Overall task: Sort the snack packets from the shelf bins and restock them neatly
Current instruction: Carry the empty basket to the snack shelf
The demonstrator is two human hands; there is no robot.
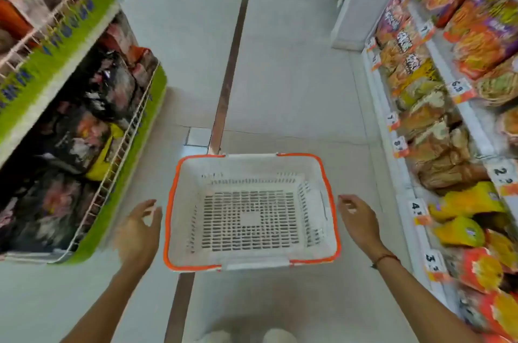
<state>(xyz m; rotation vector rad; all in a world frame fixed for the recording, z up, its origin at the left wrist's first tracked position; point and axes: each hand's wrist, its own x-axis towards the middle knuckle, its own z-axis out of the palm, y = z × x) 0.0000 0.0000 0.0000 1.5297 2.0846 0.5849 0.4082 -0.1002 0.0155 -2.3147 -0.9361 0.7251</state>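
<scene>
Basket: perforated white plastic, matt, orange rim. Rack: thin white wire. Packets: glossy printed film. Floor: smooth pale tile, slight sheen. Price tags: paper.

Pretty clearly a small grocery shop aisle: snack packets crammed on white shelves with orange price tags, a wire display rack opposite, and a plastic shopping basket on the tiled floor.
</scene>
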